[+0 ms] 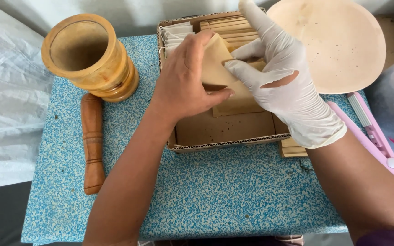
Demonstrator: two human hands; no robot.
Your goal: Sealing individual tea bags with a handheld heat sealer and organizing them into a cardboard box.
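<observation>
Blue speckled table (pixel 215 191), bearing a wooden mortar (pixel 90 57) and pestle (pixel 92 143) at left, a cardboard box (pixel 224 132) of stacked packets, and over the box a tan paper pouch (pixel 217 61) gripped by the bare left hand (pixel 185 79) and pinched by the gloved right hand (pixel 283 77).

— Where do we look from?
— From our head, steeply down and close on our left hand (pixel 185 82) and gloved right hand (pixel 281 77).
— Another view?
— No; beyond our fingertips we face the wall.
</observation>
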